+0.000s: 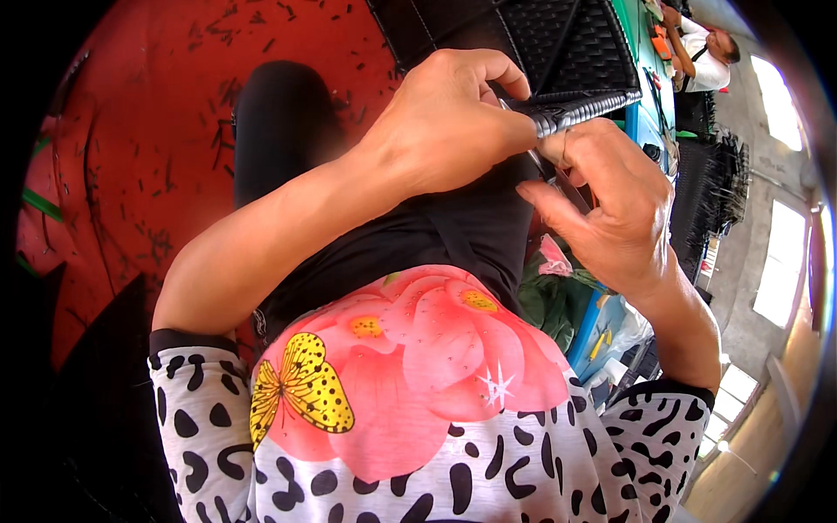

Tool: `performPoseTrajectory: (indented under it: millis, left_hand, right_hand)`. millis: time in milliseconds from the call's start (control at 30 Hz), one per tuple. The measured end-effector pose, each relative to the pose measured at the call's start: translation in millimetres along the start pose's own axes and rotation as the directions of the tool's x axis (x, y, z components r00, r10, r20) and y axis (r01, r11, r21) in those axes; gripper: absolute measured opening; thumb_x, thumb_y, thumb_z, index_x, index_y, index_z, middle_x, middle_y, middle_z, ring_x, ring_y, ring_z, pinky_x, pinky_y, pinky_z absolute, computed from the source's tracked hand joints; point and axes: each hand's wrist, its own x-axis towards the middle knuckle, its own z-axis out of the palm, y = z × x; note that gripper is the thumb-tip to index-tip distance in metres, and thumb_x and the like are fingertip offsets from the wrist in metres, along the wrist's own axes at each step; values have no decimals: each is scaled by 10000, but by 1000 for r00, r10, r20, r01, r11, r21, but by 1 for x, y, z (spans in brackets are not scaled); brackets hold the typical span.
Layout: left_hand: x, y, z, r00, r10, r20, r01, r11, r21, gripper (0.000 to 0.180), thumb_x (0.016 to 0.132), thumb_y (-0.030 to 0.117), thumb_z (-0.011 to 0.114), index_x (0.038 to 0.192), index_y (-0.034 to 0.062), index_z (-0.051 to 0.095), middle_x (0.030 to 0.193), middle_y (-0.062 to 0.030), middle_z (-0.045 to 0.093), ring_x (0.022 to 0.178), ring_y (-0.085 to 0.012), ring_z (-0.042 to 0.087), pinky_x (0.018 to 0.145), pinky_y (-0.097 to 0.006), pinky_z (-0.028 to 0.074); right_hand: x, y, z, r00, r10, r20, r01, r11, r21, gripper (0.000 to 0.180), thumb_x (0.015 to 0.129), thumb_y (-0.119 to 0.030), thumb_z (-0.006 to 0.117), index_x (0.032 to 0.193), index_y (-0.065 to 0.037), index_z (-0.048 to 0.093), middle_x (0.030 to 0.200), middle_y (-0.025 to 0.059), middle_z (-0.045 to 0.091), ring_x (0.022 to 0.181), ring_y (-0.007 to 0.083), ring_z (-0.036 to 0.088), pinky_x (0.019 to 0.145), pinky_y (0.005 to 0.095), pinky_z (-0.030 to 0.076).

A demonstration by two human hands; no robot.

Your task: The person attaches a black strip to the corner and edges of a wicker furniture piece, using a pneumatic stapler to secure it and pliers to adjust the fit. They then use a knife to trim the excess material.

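The left hand (449, 131) grips the black woven frame bar (580, 111); the right hand (610, 205) pinches a thin strip (558, 179) beside it.

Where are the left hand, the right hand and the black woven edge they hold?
left hand (445, 131), head view, on the back of the hand.
right hand (610, 205), head view, on the back of the hand.
black woven edge (588, 108), head view, on the wrapped bar between the two hands.

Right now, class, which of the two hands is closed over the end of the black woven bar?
The left hand: its fingers curl over the woven bar end. The right hand sits just below, pinching a thin strip instead.
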Motion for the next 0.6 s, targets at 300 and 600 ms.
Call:
performPoseTrajectory:
  millis: [300,600]
  left_hand:
    - [-3,-26,-6,998,9,70,21,908,-419,155,829,136,568,892,17,645,688,24,574,541,-26,424,484,-172,337]
    - [-2,-28,-1,989,141,-46,-148,923,-354,153,852,146,555,875,31,652,678,26,573,525,-26,413,472,-160,335]
  right_hand:
    - [3,-2,4,997,-68,-25,69,997,35,176,624,45,670,771,-3,585,735,100,529,632,251,559,525,297,443]
    - [4,-8,2,969,246,-26,-242,964,113,118,675,37,639,775,-15,599,686,91,517,557,236,538,495,287,415]
